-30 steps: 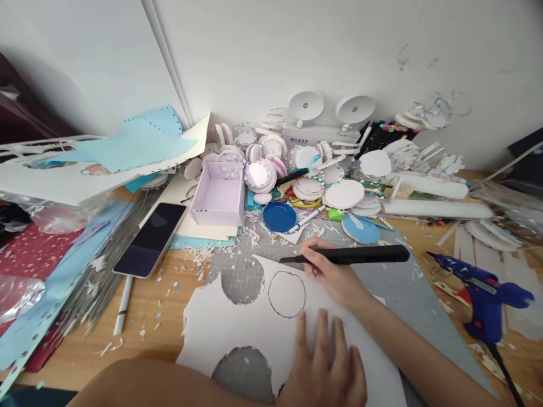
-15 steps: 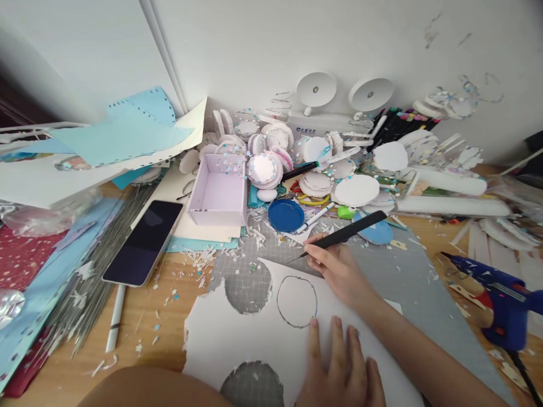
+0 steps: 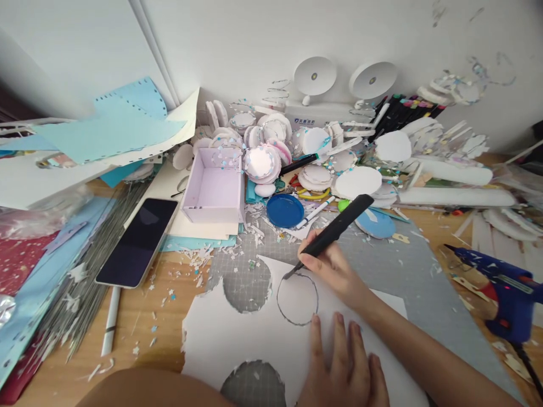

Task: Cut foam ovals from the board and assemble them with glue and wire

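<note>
My right hand (image 3: 331, 268) grips a black craft knife (image 3: 339, 226), its thin tip down at the upper left of a circle outline (image 3: 277, 298). That outline is on a white sheet (image 3: 212, 333) with a ragged left edge and round cut-outs at its top and bottom. My left hand (image 3: 341, 362) lies on the sheet with fingers spread, its fingertips just below and right of the circle. Under the sheet is a grey gridded cutting mat (image 3: 399, 260), which shows through the cut-outs.
A pink open box (image 3: 214, 212), a blue round lid (image 3: 285, 211) and many white discs (image 3: 358, 182) crowd the back. At left lie a phone (image 3: 138, 243) and thin wires (image 3: 110, 249). A blue glue gun (image 3: 504, 288) rests at right. White scraps litter the desk.
My right hand has brought the craft knife slightly down and left, so its tip moved from above the circle onto its upper edge. The left hand stays on the sheet.
</note>
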The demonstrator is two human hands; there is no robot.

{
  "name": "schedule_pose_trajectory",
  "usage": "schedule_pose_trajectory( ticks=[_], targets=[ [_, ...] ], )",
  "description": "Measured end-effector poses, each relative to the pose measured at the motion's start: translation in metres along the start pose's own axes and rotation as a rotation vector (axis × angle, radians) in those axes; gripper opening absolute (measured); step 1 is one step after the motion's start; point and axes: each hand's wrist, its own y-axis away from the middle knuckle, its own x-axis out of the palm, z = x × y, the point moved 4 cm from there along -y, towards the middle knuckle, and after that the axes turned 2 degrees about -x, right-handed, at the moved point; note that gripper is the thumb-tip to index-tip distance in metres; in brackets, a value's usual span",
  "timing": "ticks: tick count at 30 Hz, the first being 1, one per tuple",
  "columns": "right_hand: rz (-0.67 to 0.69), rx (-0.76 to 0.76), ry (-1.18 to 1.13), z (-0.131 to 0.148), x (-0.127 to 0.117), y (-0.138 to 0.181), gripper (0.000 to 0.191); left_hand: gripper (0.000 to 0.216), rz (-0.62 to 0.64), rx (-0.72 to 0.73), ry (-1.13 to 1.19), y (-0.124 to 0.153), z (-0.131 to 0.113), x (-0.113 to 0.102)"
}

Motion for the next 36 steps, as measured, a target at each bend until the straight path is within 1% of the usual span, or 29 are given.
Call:
schedule_pose_trajectory(
  ticks=[5,12,20,23,27,29,31,36],
  targets=[
    [0.048,0.003,0.026,-0.005,0.000,0.000,0.025,0.010,-0.012,-0.046,-0.001,0.001,-0.001,0.002],
    [0.068,-0.017,0.152,-0.004,0.005,0.005,0.024,0.009,0.013,-0.024,-0.022,0.002,0.000,0.001],
    [-0.081,-0.013,0.212,-0.003,0.007,0.003,0.025,0.007,0.033,-0.033,-0.045,0.002,-0.002,0.003],
    [-0.106,-0.014,0.205,-0.001,0.007,0.003,0.025,0.009,0.003,-0.053,-0.038,0.001,-0.002,0.002],
    [-0.113,-0.007,0.063,-0.002,0.005,0.001,0.027,0.012,0.008,-0.053,-0.016,0.000,-0.001,0.002],
    [-0.180,-0.040,-0.031,-0.002,0.000,0.000,0.026,0.012,0.033,-0.028,-0.016,0.000,-0.001,0.002],
    [-0.245,-0.057,-0.070,-0.001,-0.003,0.000,0.025,0.012,0.056,-0.004,-0.022,0.000,-0.001,0.001],
    [-0.234,-0.027,0.003,0.005,0.001,0.001,0.031,0.012,0.051,-0.007,-0.034,-0.002,0.001,0.000]
  ],
)
